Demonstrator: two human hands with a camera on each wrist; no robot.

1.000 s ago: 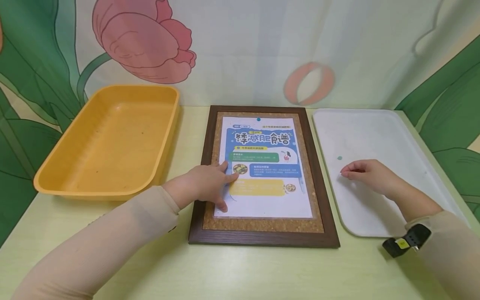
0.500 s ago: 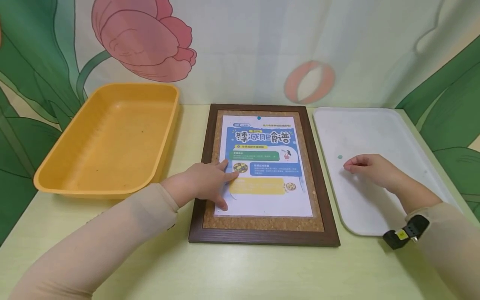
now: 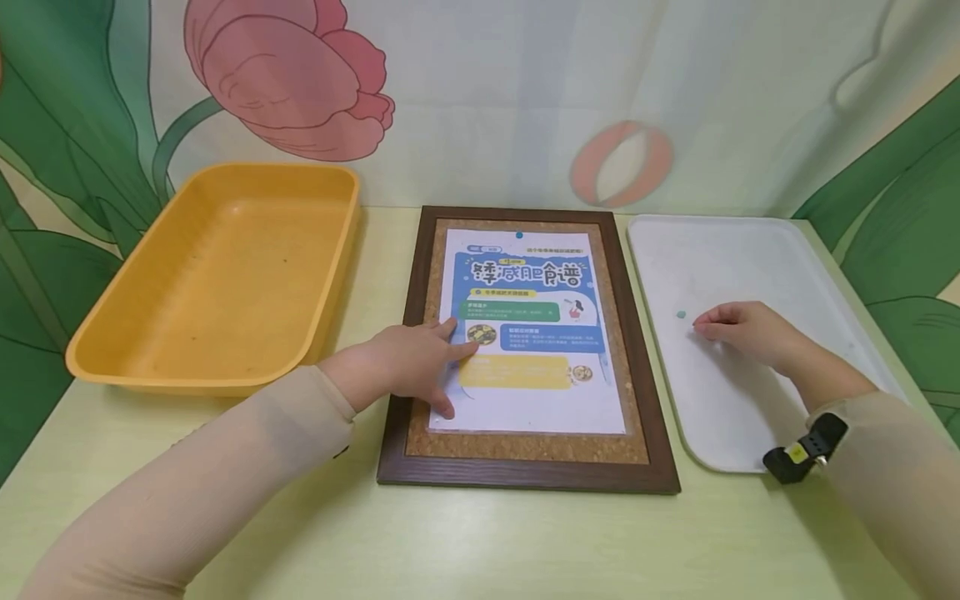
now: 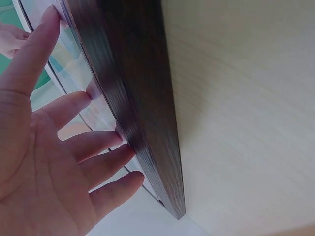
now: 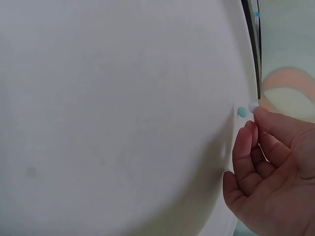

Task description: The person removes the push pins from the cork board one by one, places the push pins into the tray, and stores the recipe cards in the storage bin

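A dark-framed cork board (image 3: 525,447) lies with a printed poster (image 3: 525,408) on it, a teal thumbtack (image 3: 519,235) at the poster's top edge. My left hand (image 3: 420,360) rests on the board's left side, fingers spread over the poster; in the left wrist view its fingertips (image 4: 114,140) reach across the dark frame (image 4: 133,98). Over the white tray (image 3: 720,258), my right hand (image 3: 753,333) has thumb and fingers drawn together. A white thumbtack (image 5: 253,106) shows at its thumb tip in the right wrist view, partly hidden. Beside it lies a pale green thumbtack (image 5: 242,112).
A deep yellow tub (image 3: 225,292) stands left of the board, partly behind the left forearm. The light wooden table (image 3: 480,542) runs along the front. A printed curtain (image 3: 487,100) hangs close behind everything. A black strap device (image 3: 806,450) sits on the right wrist.
My right hand has moved slightly away from me and to the right over the tray, its fingertips still close to the green thumbtack. The left hand stays in place.
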